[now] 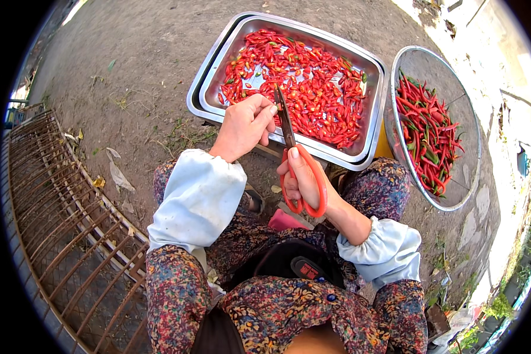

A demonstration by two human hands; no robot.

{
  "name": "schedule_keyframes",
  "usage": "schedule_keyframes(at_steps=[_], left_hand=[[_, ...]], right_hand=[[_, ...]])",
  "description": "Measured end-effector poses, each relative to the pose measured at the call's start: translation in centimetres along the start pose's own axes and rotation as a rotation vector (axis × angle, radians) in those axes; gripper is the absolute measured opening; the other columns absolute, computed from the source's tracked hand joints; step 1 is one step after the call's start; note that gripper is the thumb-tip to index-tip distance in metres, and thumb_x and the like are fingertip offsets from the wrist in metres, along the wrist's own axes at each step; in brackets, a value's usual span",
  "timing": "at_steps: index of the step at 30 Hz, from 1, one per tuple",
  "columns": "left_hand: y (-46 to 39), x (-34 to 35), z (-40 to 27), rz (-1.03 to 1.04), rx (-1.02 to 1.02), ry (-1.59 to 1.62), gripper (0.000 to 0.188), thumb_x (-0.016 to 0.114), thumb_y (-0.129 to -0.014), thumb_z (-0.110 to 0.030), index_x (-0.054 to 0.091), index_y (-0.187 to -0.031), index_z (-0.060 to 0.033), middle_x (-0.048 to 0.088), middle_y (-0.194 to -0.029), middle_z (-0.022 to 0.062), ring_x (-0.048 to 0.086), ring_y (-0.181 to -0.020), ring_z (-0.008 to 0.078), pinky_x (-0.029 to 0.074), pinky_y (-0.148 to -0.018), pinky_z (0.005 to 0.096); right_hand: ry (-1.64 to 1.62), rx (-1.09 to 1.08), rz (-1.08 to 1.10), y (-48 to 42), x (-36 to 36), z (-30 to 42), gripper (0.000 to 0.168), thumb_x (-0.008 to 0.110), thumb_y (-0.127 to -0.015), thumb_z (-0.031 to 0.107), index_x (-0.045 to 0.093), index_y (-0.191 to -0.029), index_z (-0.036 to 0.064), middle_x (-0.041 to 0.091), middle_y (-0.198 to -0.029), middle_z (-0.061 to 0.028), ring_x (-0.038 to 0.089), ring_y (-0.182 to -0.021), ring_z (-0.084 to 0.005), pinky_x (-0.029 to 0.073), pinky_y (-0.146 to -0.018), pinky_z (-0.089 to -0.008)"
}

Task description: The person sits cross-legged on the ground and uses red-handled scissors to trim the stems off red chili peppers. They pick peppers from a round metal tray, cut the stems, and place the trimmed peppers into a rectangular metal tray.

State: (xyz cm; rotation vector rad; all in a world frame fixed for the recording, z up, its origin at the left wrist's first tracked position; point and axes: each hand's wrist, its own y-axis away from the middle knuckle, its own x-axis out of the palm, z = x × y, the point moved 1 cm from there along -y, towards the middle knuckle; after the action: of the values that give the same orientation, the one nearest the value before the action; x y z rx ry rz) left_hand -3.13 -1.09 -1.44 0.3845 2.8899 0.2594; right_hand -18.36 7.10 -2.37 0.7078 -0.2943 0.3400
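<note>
My right hand [307, 179] grips a pair of scissors [286, 117] by its red-orange handles, with the dark blades pointing away from me over a metal tray. Beside the blades, my left hand [248, 124] has thumb and fingers pinched together. A small bit of chili pepper [278, 107] shows at those fingertips, most of it hidden. Beneath both hands' reach, cut red chili pieces [309, 84] cover much of the rectangular stainless steel tray [371, 152], which sits in a second similar tray. Whole red chilies [427, 137], a few of them green, lie in a round wire-mesh basket [462, 177] at right.
A rusty metal-barred rack [79, 239] lies along the left side. Dry leaves [119, 172] are scattered on the bare soil [146, 57]. Something yellow [384, 144] stands under the basket's near side. A pink object [285, 220] is between my legs.
</note>
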Motion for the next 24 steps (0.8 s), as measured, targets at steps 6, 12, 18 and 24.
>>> schedule_keyframes(at_steps=[6, 12, 18, 24], left_hand=[[0.0, -0.3, -0.5, -0.048, 0.067, -0.158, 0.016, 0.049, -0.088, -0.016, 0.054, -0.084, -0.0008, 0.055, -0.059, 0.0020, 0.050, -0.045, 0.0061, 0.039, -0.042, 0.0210], [0.1, -0.3, -0.5, -0.028, 0.124, -0.260, 0.016, 0.050, -0.087, -0.015, 0.055, -0.084, -0.0007, 0.056, -0.058, 0.0021, 0.051, -0.046, 0.0060, 0.040, -0.043, 0.0217], [0.3, -0.5, -0.4, -0.009, 0.101, -0.183, 0.014, 0.051, -0.087, -0.014, 0.056, -0.085, -0.0008, 0.056, -0.060, 0.0015, 0.050, -0.046, 0.0054, 0.039, -0.044, 0.0204], [0.3, -4.1, 0.0, -0.164, 0.145, -0.019, 0.013, 0.049, -0.089, -0.013, 0.055, -0.090, -0.0012, 0.054, -0.065, 0.0000, 0.046, -0.048, 0.0039, 0.036, -0.043, 0.0178]], right_hand=[[0.087, -0.104, -0.059, -0.4, 0.1, -0.3, 0.057, 0.037, -0.087, 0.056, 0.047, -0.085, -0.001, 0.042, -0.058, -0.0016, 0.043, -0.050, -0.0101, 0.036, -0.045, -0.0238], [0.377, -0.119, -0.077, -0.8, -0.7, -0.9, 0.050, 0.035, -0.091, 0.047, 0.045, -0.092, -0.002, 0.040, -0.059, 0.0002, 0.042, -0.049, -0.0089, 0.035, -0.043, -0.0223], [0.302, -0.069, -0.105, -0.3, -0.4, -0.8, 0.050, 0.036, -0.090, 0.049, 0.044, -0.086, -0.001, 0.037, -0.055, 0.0010, 0.034, -0.043, -0.0080, 0.029, -0.040, -0.0213], [-0.197, 0.009, -0.027, -0.2, 0.9, -0.3, 0.056, 0.039, -0.086, 0.055, 0.044, -0.089, 0.000, 0.034, -0.051, 0.0013, 0.036, -0.043, -0.0088, 0.042, -0.050, -0.0268]])
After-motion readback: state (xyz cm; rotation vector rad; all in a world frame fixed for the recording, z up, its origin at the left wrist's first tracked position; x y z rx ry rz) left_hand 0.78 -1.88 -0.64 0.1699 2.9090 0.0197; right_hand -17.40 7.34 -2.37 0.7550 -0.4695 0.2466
